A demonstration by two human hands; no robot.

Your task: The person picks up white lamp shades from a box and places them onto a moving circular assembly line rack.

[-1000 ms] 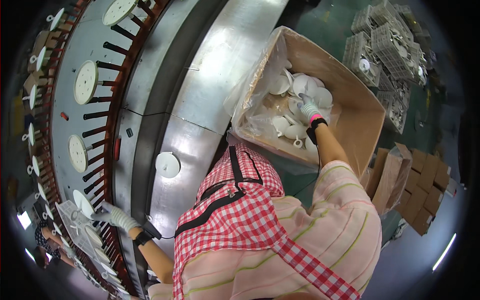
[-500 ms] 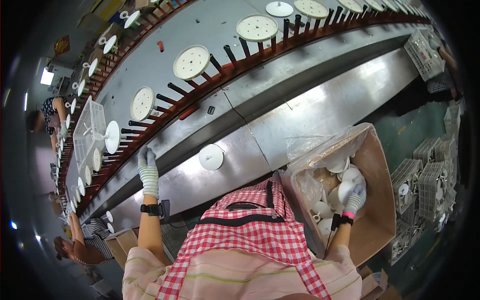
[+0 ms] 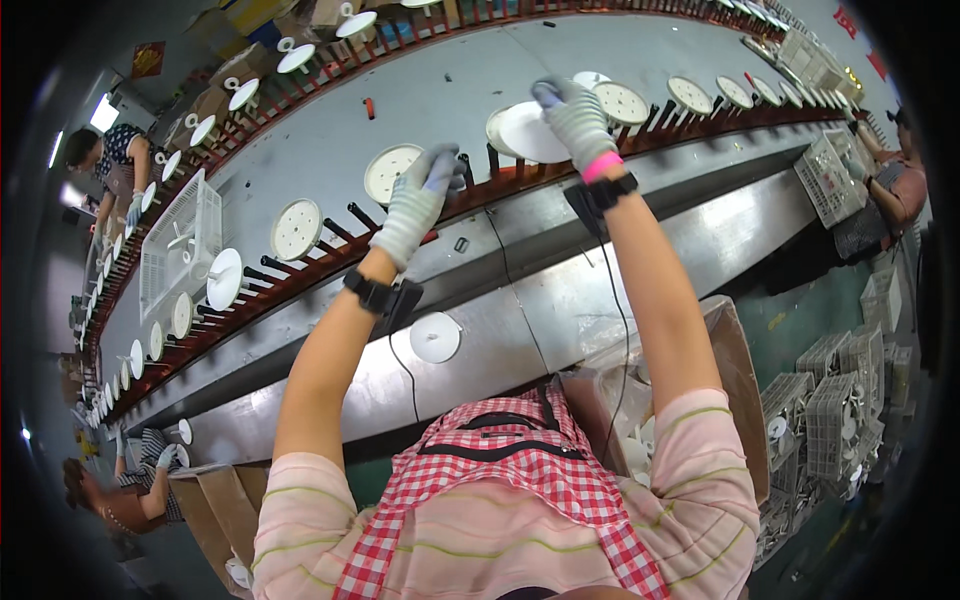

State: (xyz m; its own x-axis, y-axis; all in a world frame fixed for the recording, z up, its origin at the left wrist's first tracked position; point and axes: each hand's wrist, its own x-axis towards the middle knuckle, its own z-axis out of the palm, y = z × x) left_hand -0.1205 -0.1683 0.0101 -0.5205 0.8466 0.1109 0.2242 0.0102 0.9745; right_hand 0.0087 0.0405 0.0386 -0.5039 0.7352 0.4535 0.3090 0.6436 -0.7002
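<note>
Hands (image 3: pixel 578 122) in striped knit gloves (image 3: pixel 405 220), right gripping round white disc (image 3: pixel 530 133)

The left forearm (image 3: pixel 335 350) and right forearm (image 3: pixel 662 300) stretched forward, slanting inward. The gloved right grip (image 3: pixel 580 122) lay farther out, palm down with bent fingers (image 3: pixel 548 93); the gloved left grip (image 3: pixel 416 205) was nearer the chest, fingers loosely extended.

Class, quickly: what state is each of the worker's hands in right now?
Left hand: by a perforated white disc; open or closed cannot be told.
Right hand: closed, holding a plain white disc.
</note>
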